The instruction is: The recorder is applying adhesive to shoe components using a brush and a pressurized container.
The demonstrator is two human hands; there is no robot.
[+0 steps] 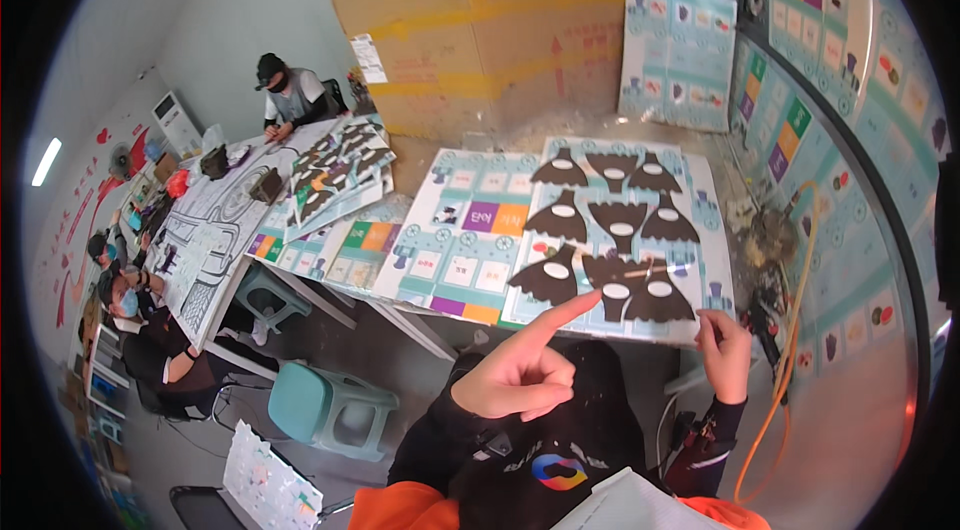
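Note:
My left hand (522,368) hovers over the near edge of the table, its index finger stretched out toward the dark brown skirt-shaped pieces and the other fingers curled in; I see nothing held. Several of these brown pieces (546,276), each with a white oval, lie in rows on a pale teal printed sheet (527,222). Across the nearest pieces rests a thin, light brown stick-like thing (646,272). My right hand (724,352) is at the sheet's near right corner, fingers bent in a pinch; whether anything is between them is too small to make out.
Behind the sheet stands a big taped cardboard box (430,40). To the right are printed panels (890,260) and an orange hose (783,380). A pile of printed sheets (335,175) lies on the left. Co-workers sit at the long table (215,260). A teal stool (300,402) stands at left.

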